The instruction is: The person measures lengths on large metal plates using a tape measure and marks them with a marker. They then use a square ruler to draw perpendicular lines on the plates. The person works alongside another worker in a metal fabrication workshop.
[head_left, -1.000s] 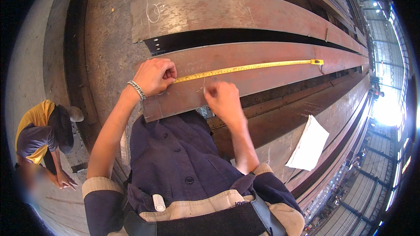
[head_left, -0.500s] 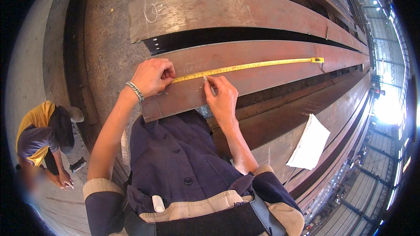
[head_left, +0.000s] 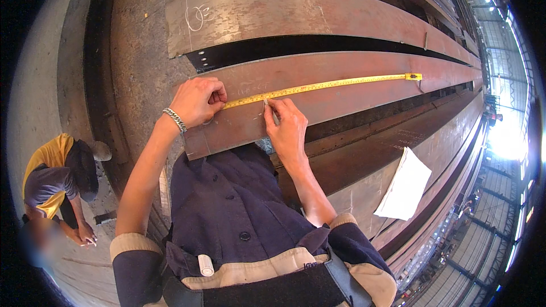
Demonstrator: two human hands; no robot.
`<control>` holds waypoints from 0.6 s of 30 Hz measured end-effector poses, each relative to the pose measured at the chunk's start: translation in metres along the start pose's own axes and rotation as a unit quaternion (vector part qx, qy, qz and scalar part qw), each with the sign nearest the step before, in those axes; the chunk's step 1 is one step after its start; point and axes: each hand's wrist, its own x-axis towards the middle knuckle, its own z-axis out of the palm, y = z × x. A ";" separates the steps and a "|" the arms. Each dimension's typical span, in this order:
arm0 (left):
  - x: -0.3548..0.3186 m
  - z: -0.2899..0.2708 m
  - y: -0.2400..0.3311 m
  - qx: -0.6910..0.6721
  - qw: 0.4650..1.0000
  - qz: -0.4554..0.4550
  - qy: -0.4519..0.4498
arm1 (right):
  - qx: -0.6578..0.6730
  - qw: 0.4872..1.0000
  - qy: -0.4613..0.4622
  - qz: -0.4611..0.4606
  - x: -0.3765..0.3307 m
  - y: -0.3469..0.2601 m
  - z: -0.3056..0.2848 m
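A yellow tape measure (head_left: 318, 86) is drawn out along the top of a reddish-brown steel beam (head_left: 341, 62), its case lying farther right on the same beam. My left hand (head_left: 199, 100) pinches the tape's near end by the beam's left end. With its fingertips, my right hand (head_left: 286, 124) grips a small pale marking piece, likely chalk, whose tip meets the lower edge of the tape. Faint pale marks show on the steel around both hands.
Another steel beam (head_left: 256, 11) with a chalk scrawl lies beyond, a dark gap between. White paper sheets (head_left: 404, 185) rest on steel at the right. A person in yellow and dark clothing (head_left: 57, 173) bends over at the far left, beside a small dark object (head_left: 105, 217).
My hands, the tape and the marking piece hold nearly the same place. The view has shifted very slightly.
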 end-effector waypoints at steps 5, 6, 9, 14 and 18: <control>0.000 0.001 -0.001 -0.005 1.000 0.003 0.006 | -0.005 1.000 0.001 0.005 -0.001 -0.001 0.000; -0.001 0.001 -0.001 -0.006 1.000 0.004 0.007 | -0.005 1.000 0.001 0.002 -0.001 -0.001 0.000; -0.001 0.002 -0.001 -0.005 1.000 0.005 0.008 | -0.008 1.000 -0.001 -0.003 -0.001 -0.002 -0.001; 0.000 0.000 -0.002 -0.013 0.999 -0.013 -0.032 | -0.012 1.000 -0.005 -0.004 0.000 -0.006 -0.003; 0.000 0.001 -0.002 -0.008 1.000 -0.004 -0.018 | -0.017 1.000 -0.011 -0.011 0.001 -0.006 -0.003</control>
